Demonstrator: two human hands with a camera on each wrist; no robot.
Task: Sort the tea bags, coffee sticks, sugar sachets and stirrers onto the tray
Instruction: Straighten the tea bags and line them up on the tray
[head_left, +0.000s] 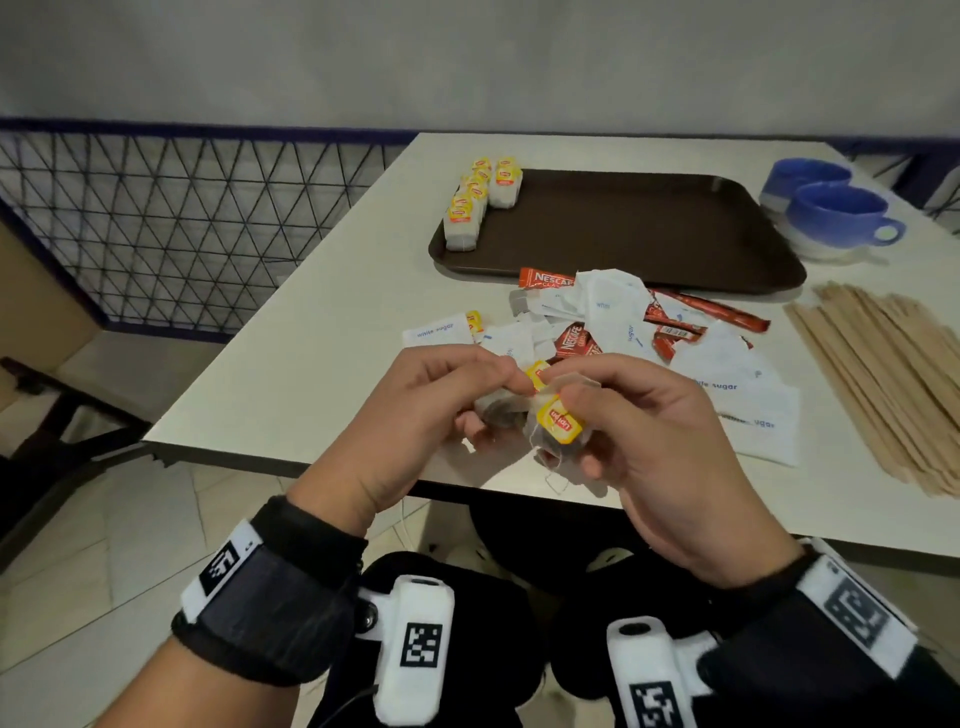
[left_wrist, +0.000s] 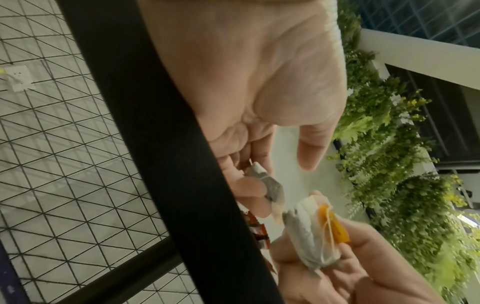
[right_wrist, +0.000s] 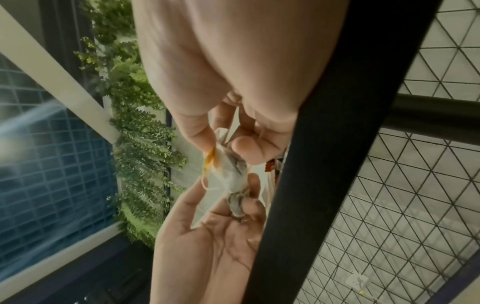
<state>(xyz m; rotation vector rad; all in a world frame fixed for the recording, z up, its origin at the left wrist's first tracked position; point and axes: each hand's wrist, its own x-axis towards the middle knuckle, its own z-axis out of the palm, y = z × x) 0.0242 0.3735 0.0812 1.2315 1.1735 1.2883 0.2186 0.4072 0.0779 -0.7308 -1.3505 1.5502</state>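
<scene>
Both hands hover over the table's front edge, each with a tea bag. My left hand (head_left: 467, 387) curls its fingers round a grey tea bag (head_left: 498, 413) (left_wrist: 272, 188), its yellow tag (head_left: 536, 375) sticking up. My right hand (head_left: 602, 410) pinches a second tea bag (left_wrist: 309, 234) (right_wrist: 228, 166) with a yellow Lipton tag (head_left: 560, 426). The two bags touch between the hands. A row of tea bags (head_left: 470, 208) stands along the left edge of the brown tray (head_left: 623, 223). Sugar sachets and red coffee sticks (head_left: 602, 322) lie mixed in a pile before the tray. Wooden stirrers (head_left: 883, 374) lie at the right.
Two blue cups (head_left: 836, 208) stand right of the tray. The white table (head_left: 311, 364) ends just under my hands. A black wire-mesh fence (head_left: 182, 223) runs along the left. My knees are below the table edge.
</scene>
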